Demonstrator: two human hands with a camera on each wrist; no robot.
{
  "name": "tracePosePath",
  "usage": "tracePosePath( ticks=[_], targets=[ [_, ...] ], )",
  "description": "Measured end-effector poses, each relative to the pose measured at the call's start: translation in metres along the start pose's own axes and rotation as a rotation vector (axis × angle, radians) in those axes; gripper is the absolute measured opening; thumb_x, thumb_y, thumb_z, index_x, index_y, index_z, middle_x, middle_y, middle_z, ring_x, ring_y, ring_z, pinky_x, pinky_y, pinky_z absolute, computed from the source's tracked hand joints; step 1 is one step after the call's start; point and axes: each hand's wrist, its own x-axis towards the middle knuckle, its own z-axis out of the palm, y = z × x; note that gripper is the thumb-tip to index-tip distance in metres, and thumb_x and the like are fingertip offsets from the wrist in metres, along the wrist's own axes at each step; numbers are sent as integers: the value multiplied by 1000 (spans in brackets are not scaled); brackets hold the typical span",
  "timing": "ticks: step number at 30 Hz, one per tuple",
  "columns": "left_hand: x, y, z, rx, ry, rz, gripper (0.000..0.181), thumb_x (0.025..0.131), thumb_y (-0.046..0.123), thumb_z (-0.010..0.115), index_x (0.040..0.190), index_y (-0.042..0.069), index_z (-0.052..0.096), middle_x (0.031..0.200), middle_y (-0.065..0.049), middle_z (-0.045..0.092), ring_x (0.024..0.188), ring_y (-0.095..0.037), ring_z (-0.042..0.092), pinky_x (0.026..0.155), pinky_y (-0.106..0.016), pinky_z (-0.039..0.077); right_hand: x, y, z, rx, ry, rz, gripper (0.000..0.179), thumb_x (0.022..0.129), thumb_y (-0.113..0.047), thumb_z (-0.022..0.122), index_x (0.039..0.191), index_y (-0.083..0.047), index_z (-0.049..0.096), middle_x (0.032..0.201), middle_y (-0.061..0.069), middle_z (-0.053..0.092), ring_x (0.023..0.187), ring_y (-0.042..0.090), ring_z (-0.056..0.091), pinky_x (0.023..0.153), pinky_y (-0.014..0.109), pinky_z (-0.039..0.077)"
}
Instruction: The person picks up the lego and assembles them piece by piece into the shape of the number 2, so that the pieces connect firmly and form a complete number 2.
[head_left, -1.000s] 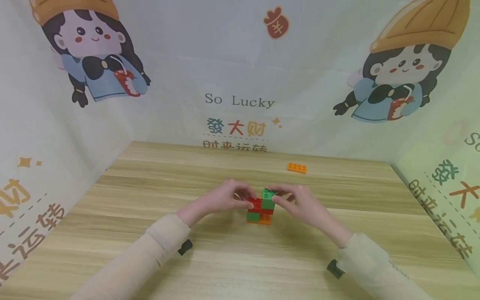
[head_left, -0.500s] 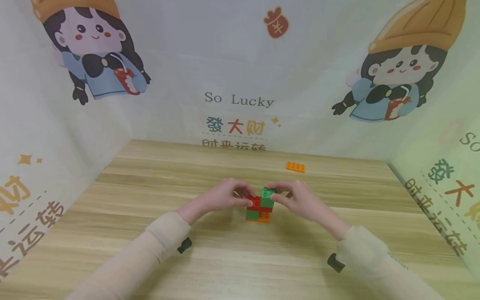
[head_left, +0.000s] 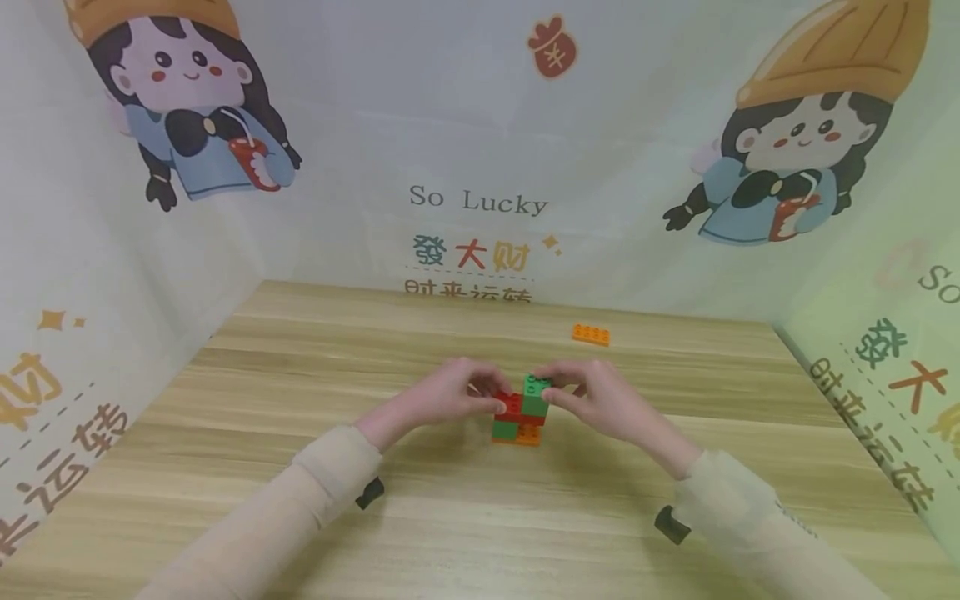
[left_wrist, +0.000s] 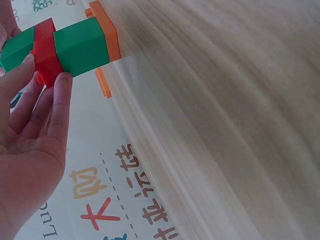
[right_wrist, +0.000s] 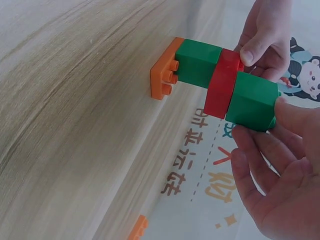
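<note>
A small stack of building bricks stands on the table between my hands. Its base is a flat orange brick [right_wrist: 159, 75], with a lower green brick [right_wrist: 199, 62] on its left half. Across the top of that lies a flat red brick [right_wrist: 222, 82]. An upper green brick [head_left: 535, 404] sits on the red one's right end, over the bare orange studs. My left hand [head_left: 448, 392] pinches the red brick's left end between thumb and fingers. With thumb and fingers, my right hand [head_left: 606, 402] grips the upper green brick near its top.
A second flat orange brick [head_left: 591, 334] lies farther back on the wooden table [head_left: 315, 358], right of the stack. Cloth with printed cartoon figures [head_left: 210, 125] hangs behind the table and along both sides. Dark straps [head_left: 370, 492] show beneath the sleeves.
The head view has shifted very slightly. Both hands keep the same hold on the stack, which stays in place.
</note>
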Motion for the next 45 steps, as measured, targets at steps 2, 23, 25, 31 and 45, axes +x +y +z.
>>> tracePosePath(
  ticks=[2,23,25,31,45],
  targets=[
    [1,-1,0,-1,0,6,21,88,11,72,109,9,70,107,-5,74,93,-12,68,87,-26,58,0,-1,0,-5,-4,-2,31,95,-14,65,124,-6,66,117,12,73,97,21,70,80,33,60],
    [0,0,-2,-8,-6,9,22,89,13,71,111,10,70,110,-5,74,95,-12,68,89,-27,58,0,-2,0,14,-2,39,30,95,-16,65,123,-6,67,112,9,74,95,18,69,79,31,59],
    [0,1,-2,-7,-4,8,21,89,12,71,110,10,70,109,-5,74,95,-13,68,89,-27,58,0,-2,0,7,0,33,30,95,-16,65,123,-6,67,111,9,74,95,18,68,79,31,59],
    [-1,1,-2,0,-4,1,21,88,12,72,110,10,70,109,-5,74,94,-12,68,88,-26,58,2,-3,-3,-15,-11,18,29,94,-16,66,122,-8,68,112,7,74,95,17,68,79,30,58],
    [-1,0,0,-11,0,17,22,89,14,72,110,11,70,109,-5,74,94,-12,69,88,-26,58,4,1,-7,-34,-45,-9,28,94,-18,66,121,-9,68,109,6,75,94,15,67,78,27,58]
  ],
)
